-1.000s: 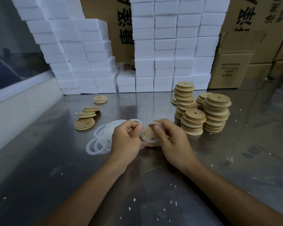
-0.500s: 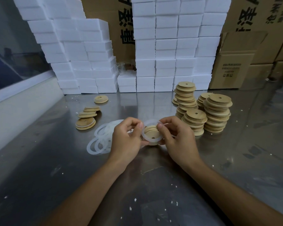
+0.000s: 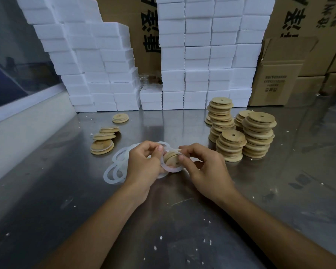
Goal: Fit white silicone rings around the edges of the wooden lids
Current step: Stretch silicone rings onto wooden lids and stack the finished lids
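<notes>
Head view is all I have, so I read everything from it. Both hands meet over the steel table: my left hand and right hand pinch one lid between them, tilted on edge, with a ring looped round its lower side. The ring's upper part, near the left thumb, looks stretched clear of the wood — not yet seated, as far as I can judge. Each hand's fingers are closed on lid and ring together.

Risks from here, as I see them: the silicone is stretchy, so if either pinch slackens the seated part may snap back off the rim. Pulling too hard at one spot could twist the ring so that it sits rolled, not flat. The lid is held only by fingertips — a slip would drop it on the loose rings just left of my hands. The bare lid stacks stand near my right hand; a careless elbow swing could topple them.
</notes>
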A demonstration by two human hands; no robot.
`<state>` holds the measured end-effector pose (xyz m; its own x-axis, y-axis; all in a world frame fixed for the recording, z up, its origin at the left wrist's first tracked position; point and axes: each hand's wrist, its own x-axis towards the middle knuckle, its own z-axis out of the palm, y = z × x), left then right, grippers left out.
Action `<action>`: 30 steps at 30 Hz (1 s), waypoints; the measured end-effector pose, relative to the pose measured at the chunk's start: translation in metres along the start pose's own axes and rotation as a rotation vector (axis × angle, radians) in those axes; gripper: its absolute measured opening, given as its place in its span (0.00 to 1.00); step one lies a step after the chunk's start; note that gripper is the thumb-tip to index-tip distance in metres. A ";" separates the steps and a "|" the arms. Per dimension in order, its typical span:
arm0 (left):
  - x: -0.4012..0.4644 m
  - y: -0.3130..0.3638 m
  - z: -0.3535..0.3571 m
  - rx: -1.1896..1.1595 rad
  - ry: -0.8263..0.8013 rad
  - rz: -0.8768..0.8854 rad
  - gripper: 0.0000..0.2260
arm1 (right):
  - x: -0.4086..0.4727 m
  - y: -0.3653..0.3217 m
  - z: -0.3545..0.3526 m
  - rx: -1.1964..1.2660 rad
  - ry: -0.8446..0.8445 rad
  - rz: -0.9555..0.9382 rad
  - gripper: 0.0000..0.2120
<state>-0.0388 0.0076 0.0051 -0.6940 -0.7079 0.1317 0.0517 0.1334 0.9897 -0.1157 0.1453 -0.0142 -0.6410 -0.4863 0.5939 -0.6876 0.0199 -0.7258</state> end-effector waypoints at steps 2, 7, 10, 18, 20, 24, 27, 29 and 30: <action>0.000 0.001 0.001 -0.021 -0.016 -0.018 0.07 | 0.000 -0.001 0.000 -0.017 0.022 0.000 0.03; -0.004 0.002 0.001 -0.095 -0.098 -0.012 0.04 | 0.002 -0.001 -0.004 -0.026 0.063 0.061 0.02; -0.006 0.000 0.002 -0.003 -0.134 0.115 0.09 | 0.002 0.000 -0.004 0.001 0.073 0.090 0.02; -0.003 -0.007 -0.001 0.034 -0.104 0.156 0.11 | 0.003 0.001 -0.006 0.108 0.061 0.176 0.03; -0.003 -0.007 -0.001 0.035 -0.093 0.136 0.11 | 0.004 0.001 -0.007 0.121 0.067 0.190 0.02; -0.002 -0.005 -0.002 -0.049 -0.110 0.056 0.08 | 0.005 0.002 -0.009 0.200 0.074 0.247 0.01; -0.002 -0.004 -0.003 -0.093 -0.116 -0.004 0.06 | 0.006 0.001 -0.010 0.248 0.072 0.278 0.02; -0.002 -0.004 -0.003 -0.109 -0.119 -0.021 0.05 | 0.006 0.000 -0.010 0.262 0.070 0.289 0.02; -0.002 -0.004 -0.003 -0.115 -0.121 -0.023 0.06 | 0.006 0.000 -0.010 0.269 0.066 0.293 0.01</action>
<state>-0.0355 0.0060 0.0013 -0.7768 -0.6204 0.1078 0.1118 0.0325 0.9932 -0.1224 0.1511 -0.0073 -0.8231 -0.4367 0.3630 -0.3643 -0.0842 -0.9275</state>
